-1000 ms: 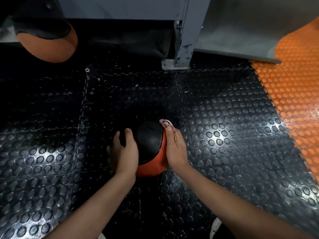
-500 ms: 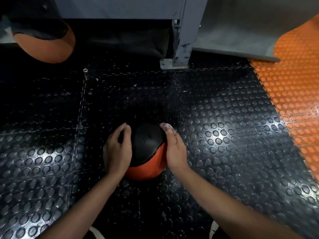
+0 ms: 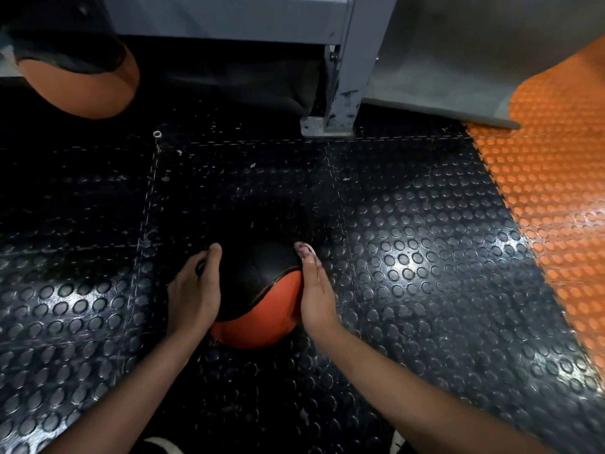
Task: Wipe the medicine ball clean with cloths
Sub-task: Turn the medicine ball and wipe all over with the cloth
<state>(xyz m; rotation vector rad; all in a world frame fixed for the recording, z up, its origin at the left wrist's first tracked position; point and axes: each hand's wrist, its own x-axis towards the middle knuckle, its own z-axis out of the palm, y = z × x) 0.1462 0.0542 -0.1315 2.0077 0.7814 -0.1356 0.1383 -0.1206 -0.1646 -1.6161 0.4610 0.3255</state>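
Both hands [image 3: 193, 293] [image 3: 316, 290] cup medicine ball [image 3: 262, 290]

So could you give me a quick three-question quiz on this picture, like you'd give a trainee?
1. True or false: a cloth is visible in one of the person's hands.
2. Where do the left hand and the right hand sit on the medicine ball?
A. both on top
B. one on each side
C. both underneath
3. Fill in: the ball rests on the black ____ floor.

Key
1. False: no cloth shows anywhere in the head view.
2. B: the left hand cups the left side, and the right hand's straight fingers lie along the right side.
3. Studded.
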